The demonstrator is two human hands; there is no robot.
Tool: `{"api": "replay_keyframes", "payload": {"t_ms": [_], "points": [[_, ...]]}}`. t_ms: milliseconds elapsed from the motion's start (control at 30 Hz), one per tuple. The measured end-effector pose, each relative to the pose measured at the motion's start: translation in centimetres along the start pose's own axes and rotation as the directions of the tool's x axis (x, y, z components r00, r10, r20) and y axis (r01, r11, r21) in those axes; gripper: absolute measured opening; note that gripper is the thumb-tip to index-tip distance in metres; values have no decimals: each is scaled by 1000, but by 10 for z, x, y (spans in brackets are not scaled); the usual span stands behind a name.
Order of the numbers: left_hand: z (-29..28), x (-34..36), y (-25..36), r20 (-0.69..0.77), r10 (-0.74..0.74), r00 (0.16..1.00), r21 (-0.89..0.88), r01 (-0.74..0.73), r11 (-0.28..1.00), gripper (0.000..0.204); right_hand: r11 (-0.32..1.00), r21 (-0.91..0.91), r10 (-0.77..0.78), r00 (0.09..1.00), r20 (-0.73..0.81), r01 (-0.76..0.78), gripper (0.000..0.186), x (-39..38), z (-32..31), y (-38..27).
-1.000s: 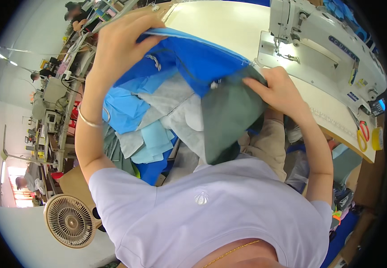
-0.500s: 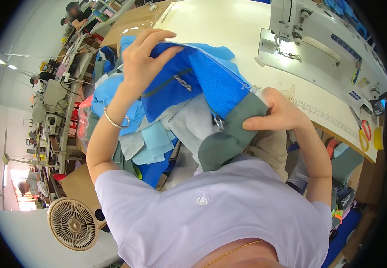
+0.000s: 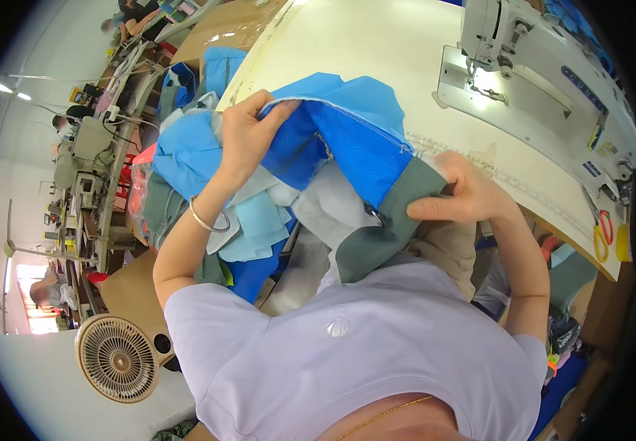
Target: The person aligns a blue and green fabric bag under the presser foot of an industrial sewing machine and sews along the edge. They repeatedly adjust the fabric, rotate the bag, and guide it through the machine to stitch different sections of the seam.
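The left hand (image 3: 249, 134), now lower, and right hand (image 3: 463, 192) keep their grip on blue-green fabric (image 3: 358, 151).

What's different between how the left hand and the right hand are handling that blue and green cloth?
The left hand pinches the edge of the blue part, while the right hand grips the grey-green part. The left hand is higher in the picture than the right hand. The left hand has a bangle at its wrist; the right hand shows none. Both hold the same cloth.

green fabric (image 3: 369, 251) partly hides the right hand (image 3: 468, 192); the sewing machine (image 3: 549, 73) is cropped above.
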State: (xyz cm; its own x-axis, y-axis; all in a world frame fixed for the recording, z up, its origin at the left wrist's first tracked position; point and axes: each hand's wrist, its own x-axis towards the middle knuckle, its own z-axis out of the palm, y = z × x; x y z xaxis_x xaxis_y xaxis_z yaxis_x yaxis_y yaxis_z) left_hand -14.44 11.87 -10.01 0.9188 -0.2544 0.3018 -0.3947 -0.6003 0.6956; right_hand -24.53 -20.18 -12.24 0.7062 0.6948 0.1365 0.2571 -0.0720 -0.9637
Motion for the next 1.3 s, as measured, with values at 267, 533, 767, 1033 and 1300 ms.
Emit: {"api": "replay_keyframes", "payload": {"t_ms": [267, 533, 767, 1033, 1300], "points": [[-65, -25, 116, 667, 124, 735, 186, -325, 927, 27, 730, -587, -539, 822, -181, 350, 86, 43, 35, -43], [-177, -30, 165, 699, 373, 610, 21, -539, 842, 31, 717, -434, -546, 827, 138, 546, 35, 62, 39, -40], [-264, -33, 123, 568, 115, 815, 290, -330, 898, 20, 627, -732, -131, 962, 239, 267, 38, 86, 51, -28], [-283, -16, 117, 379, -372, 847, 592, 87, 801, 14, 104, -803, -644, 655, 395, 586, 27, 117, 108, 15], [-305, 92, 169, 301, -282, 911, 864, -136, 484, 25, 957, 53, -289, 955, 64, 285, 46, 126, 145, 38]]}}
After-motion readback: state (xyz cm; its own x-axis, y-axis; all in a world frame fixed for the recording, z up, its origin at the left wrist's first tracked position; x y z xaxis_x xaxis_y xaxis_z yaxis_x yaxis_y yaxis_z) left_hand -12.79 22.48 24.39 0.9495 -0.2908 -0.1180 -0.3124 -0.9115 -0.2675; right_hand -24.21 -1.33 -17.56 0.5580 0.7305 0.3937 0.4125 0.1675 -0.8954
